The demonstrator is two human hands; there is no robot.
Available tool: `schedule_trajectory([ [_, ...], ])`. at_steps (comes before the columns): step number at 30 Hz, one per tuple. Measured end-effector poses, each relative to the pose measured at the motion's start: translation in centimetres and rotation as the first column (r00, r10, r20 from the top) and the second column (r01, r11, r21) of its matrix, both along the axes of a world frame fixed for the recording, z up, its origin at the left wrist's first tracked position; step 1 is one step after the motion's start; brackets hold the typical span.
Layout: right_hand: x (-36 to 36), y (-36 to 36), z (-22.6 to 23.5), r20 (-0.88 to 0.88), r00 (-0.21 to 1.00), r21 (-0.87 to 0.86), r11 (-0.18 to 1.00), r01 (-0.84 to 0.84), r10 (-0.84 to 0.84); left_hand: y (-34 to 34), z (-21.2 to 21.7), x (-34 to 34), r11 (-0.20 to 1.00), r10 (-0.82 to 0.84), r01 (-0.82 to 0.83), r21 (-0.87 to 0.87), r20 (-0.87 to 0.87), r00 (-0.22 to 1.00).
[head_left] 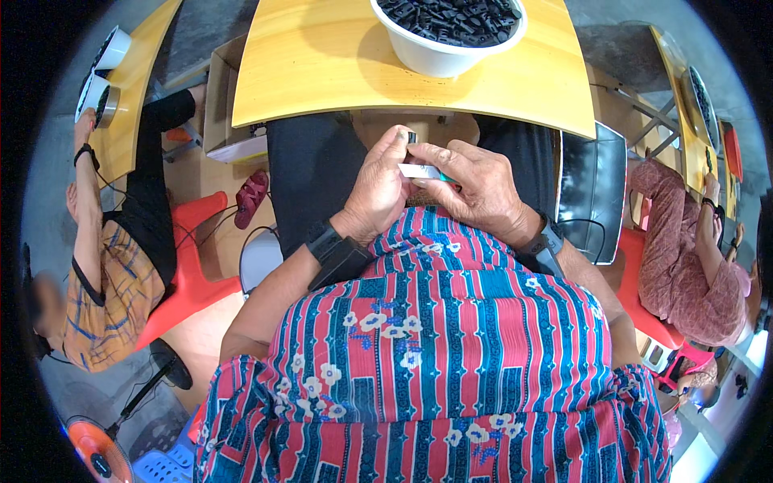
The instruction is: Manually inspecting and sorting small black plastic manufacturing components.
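Observation:
My left hand [377, 185] is raised just in front of the table edge, its thumb and fingers pinched on a small black piece [411, 138]. Close against it, my right hand [481, 182] grips a slim flat white tool [419, 171] with a green part [445, 178]. That tool lies crosswise just below the black piece; whether the two touch I cannot tell. On the table beyond my hands stands a white bowl [439, 64], heaped with small black pieces [451, 20]. My curled fingers hide part of both held things.
The yellow wooden table [314, 68] ends just beyond my hands. A cardboard box [225, 121] stands beneath its left side, a black padded panel [592, 193] at its right. People sit on red stools [189, 274] at tables to both sides. An orange fan [98, 455] is at lower left.

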State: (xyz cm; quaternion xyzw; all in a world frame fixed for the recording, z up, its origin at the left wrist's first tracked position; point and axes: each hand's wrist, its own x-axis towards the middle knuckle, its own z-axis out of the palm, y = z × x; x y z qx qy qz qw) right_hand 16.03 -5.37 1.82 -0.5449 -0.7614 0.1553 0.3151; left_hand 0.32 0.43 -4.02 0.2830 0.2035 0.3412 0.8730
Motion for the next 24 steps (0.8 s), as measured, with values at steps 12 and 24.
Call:
schedule_trajectory([
  [12,0.3,0.1,-1.4,-0.278,0.961,-0.038,0.999,-0.021,0.009,0.0,0.2,0.1,0.994,-0.070,0.077,-0.080,0.084,0.994],
  [24,0.4,-0.1,-1.4,-0.327,0.936,-0.134,0.987,0.092,-0.132,-0.3,0.5,0.4,0.995,-0.077,0.079,-0.061,0.019,0.997],
])
